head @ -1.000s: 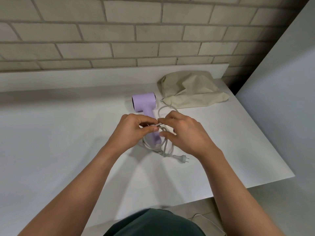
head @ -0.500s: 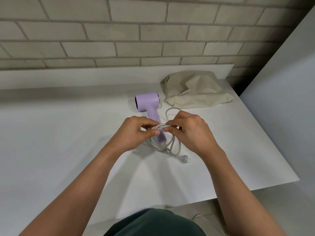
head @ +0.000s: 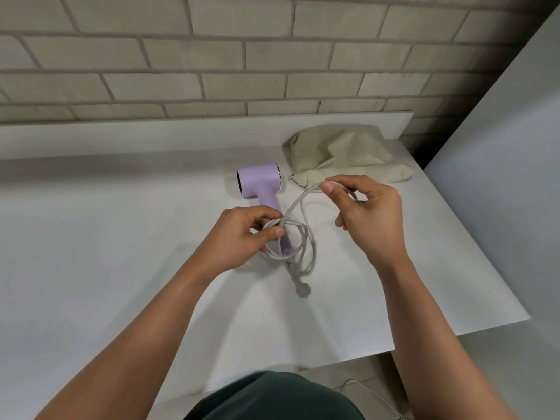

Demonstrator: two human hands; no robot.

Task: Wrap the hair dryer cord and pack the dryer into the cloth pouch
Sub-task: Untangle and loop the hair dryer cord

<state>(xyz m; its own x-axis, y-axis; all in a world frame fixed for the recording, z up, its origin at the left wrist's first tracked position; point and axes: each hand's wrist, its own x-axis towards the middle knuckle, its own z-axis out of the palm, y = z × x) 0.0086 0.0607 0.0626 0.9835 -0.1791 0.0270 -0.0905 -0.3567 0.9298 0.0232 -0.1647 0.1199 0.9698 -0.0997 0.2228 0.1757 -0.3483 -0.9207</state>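
from the head camera, your left hand (head: 242, 237) sits over the lower end of the dryer's handle, fingers and thumb curled tight round a bundle of loops of the pale grey rubber cord (head: 295, 204). the loops hang below your fingers and cross over the handle's tip. the grey plug (head: 303, 288) lies on the white table top (head: 121, 253) just under the loops, nearer to you.

your right hand (head: 369, 213) is raised to the right and further back, pinching a single strand of the same cord between thumb and forefinger, the other fingers loosely curled. that strand runs in a taut line down to the bundle in your left hand.

the lilac plastic hair dryer (head: 259, 178) lies on its side on the table, barrel towards the wall, handle pointing back at you. the beige cloth pouch (head: 339, 153) lies crumpled at the far right of the table, against the raised white ledge, just beside the dryer's barrel and apart from it. your right hand is in front of its near edge.

behind the ledge stands a grey brick wall (head: 212, 56).
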